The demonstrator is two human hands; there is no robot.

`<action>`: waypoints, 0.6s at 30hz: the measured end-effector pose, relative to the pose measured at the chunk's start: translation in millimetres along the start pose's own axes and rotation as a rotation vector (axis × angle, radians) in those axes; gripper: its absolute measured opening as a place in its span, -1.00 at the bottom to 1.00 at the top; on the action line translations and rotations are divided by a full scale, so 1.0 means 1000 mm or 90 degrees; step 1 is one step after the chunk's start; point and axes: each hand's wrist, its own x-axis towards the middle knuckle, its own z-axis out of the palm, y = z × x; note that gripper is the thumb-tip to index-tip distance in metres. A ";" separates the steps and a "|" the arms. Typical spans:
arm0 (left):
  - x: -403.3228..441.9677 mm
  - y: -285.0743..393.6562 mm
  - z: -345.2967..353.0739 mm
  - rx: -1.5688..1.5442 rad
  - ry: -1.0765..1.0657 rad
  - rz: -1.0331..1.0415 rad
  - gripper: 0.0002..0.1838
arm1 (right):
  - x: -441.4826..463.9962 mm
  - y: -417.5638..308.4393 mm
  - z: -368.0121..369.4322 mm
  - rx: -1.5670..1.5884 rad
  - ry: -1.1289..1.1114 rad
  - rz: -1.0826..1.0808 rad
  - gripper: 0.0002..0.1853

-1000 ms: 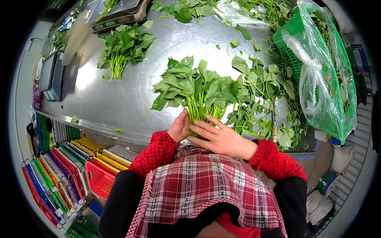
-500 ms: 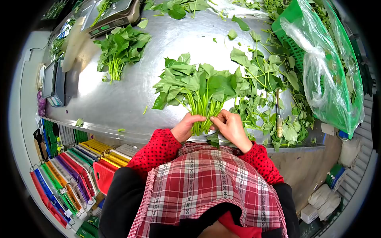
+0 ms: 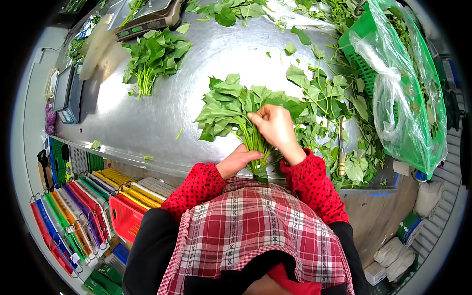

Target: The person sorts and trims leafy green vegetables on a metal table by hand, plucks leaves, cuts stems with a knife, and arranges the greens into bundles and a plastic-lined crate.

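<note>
A bunch of leafy greens (image 3: 223, 108) with long green stems is held over the near edge of the metal table. My left hand (image 3: 237, 161) is closed around its lower stems, the thumb lying across them. My right hand (image 3: 276, 129) is closed higher up, pinching where the stems meet the leaves; its fingertips are partly hidden. To the right, loose leafy stems (image 3: 324, 98) lie in a spread pile. A knife with a pale handle (image 3: 341, 162) rests among them, beyond my right hand.
Another bunch of greens (image 3: 156, 56) lies at the left of the metal table (image 3: 123, 118), near a scale (image 3: 152, 24). A green basket with clear plastic (image 3: 408, 98) stands at the right. Coloured baskets (image 3: 78, 211) are stacked below left; a dark device (image 3: 69, 96) sits at the table's left edge.
My right hand has moved up from the lower stems to the base of the leaves. My left hand stays on the stems, and the bunch now leans slightly left.
</note>
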 end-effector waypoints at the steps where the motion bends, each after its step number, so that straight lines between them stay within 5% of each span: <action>1: 0.001 0.000 0.000 0.018 -0.003 0.004 -0.57 | 0.005 0.004 -0.002 0.081 -0.014 0.037 -0.70; 6: -0.001 0.000 0.000 -0.068 -0.039 0.001 -0.59 | -0.019 0.005 -0.021 0.235 0.074 0.044 -0.79; 10: -0.003 0.004 0.011 -0.062 0.020 0.038 -0.56 | -0.036 0.010 -0.014 -0.035 -0.030 -0.037 -0.72; 13: -0.001 0.001 0.005 -0.081 -0.030 0.023 -0.59 | -0.035 0.021 -0.012 0.003 -0.060 -0.041 -0.77; 16: -0.003 0.006 0.005 -0.141 -0.046 0.000 -0.60 | -0.037 0.027 -0.013 0.460 -0.049 0.102 -0.90; 18: -0.003 0.011 0.013 -0.170 -0.031 0.014 -0.60 | -0.043 0.031 -0.020 0.531 -0.073 0.152 -0.92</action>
